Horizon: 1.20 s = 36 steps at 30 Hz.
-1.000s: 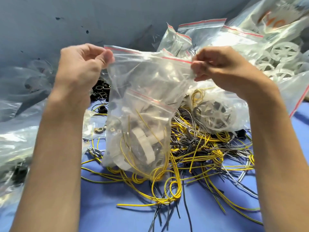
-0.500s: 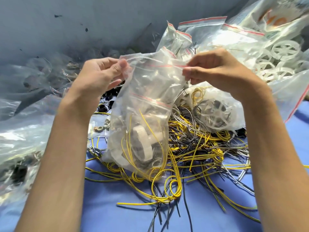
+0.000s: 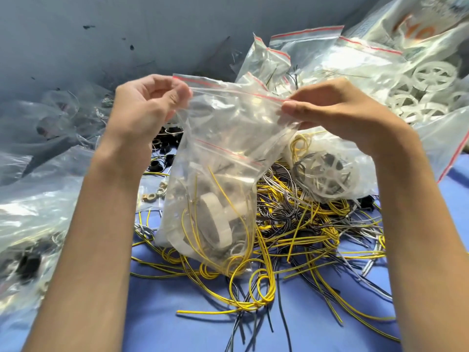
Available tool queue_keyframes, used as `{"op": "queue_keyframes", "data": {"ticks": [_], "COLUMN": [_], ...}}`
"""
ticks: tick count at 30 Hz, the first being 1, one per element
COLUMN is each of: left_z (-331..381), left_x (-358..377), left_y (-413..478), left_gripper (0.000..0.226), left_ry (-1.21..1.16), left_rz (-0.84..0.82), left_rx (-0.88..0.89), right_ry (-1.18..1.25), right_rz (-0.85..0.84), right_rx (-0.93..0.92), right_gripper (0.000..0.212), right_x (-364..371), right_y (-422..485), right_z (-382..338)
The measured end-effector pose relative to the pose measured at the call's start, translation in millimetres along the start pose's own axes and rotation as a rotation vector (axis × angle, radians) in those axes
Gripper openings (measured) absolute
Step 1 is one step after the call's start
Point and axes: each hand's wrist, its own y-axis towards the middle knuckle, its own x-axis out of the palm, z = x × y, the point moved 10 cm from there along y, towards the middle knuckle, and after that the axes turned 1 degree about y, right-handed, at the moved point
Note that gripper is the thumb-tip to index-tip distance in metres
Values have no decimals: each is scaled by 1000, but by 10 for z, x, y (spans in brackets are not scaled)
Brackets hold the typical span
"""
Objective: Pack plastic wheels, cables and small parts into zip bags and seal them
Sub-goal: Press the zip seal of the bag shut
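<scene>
Dangling zip bag (image 3: 228, 138), top corners pinched by fingers (image 3: 294, 107).

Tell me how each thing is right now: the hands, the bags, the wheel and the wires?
Left hand, pinches the bag's top corner.
Right hand, pinches the other top corner.
Clear plastic zip bag with red stripe, held upright, filled; seal unclear.
White plastic wheel, inside that bag.
Yellow and black cables, loose, tangled on the blue table.
Second clear bag with a white spoked wheel, lying on the cables.
</scene>
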Motion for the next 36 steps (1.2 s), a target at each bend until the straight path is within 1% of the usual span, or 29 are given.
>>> {"op": "queue_keyframes", "data": {"ticks": [2, 4, 5, 7, 9, 11, 12, 15, 16, 18, 21, 23, 24, 26, 27, 30, 33, 34, 36], "left_z": [-41, -158, -237, -380, -448, -437, -406, -262, -207, -115, -41, -27, -41, -88, -108, -98, -59, -42, -18], "left_x": [51, 107, 142, 236, 297, 296, 288, 258, 242, 182, 96, 113, 160, 290, 329, 339, 305, 289, 260], "left_y": [6, 21, 28, 4, -16, -22, -21, -24, -24, -21, -19, -19, -19, -37, -44, -55, -57, -56, -52], "left_gripper": [11, 5, 5, 14, 11, 11, 12, 13, 13, 17, 22, 23, 22, 20, 19, 11, 13, 16, 12], "left_ry": [-28, -92, -113, -104, -86, -73, -64, -42, -43, -22, -21, -64, -86, -113, -117, -119, -76, -57, -45], "left_rz": [-41, -87, -115, -178, -199, -169, -153, -119, -103, -57, 21, 12, -24, -122, -145, -118, -119, -119, -109], "left_rx": [-21, -94, -143, -231, -258, -241, -218, -130, -92, -30, 1, -2, -22, -79, -96, -76, -26, -8, 22], "right_ry": [10, -1, -9, -8, -13, -34, -50, -70, -54, -52, -145, -192, -196, -153, -138, -131, -151, -141, -111], "right_rz": [-6, -6, -6, -3, -8, -25, -32, 1, 28, 71, 143, 200, 209, 183, 166, 104, 2, -4, 13], "right_rx": [3, 14, 22, 36, 53, 102, 123, 138, 130, 93, 37, -10, -30, -48, -46, 8, 45, 44, 31], "right_gripper": [14, 9, 8, 7, 12, 22, 23, 7, 5, 9, 17, 17, 17, 18, 17, 5, 13, 11, 9], "right_x": [42, 66, 75, 72, 69, 74, 81, 67, 47, 1, -91, -155, -163, -135, -120, -90, 20, 47, 58], "right_y": [8, 21, 25, 29, 28, 23, 25, 38, 43, 58, 82, 79, 72, 48, 39, 32, 35, 37, 47], "right_z": [4, 9, 13, 25, 45, 116, 148, 174, 154, 82, -55, -148, -185, -207, -198, -107, -33, -30, -33]}}
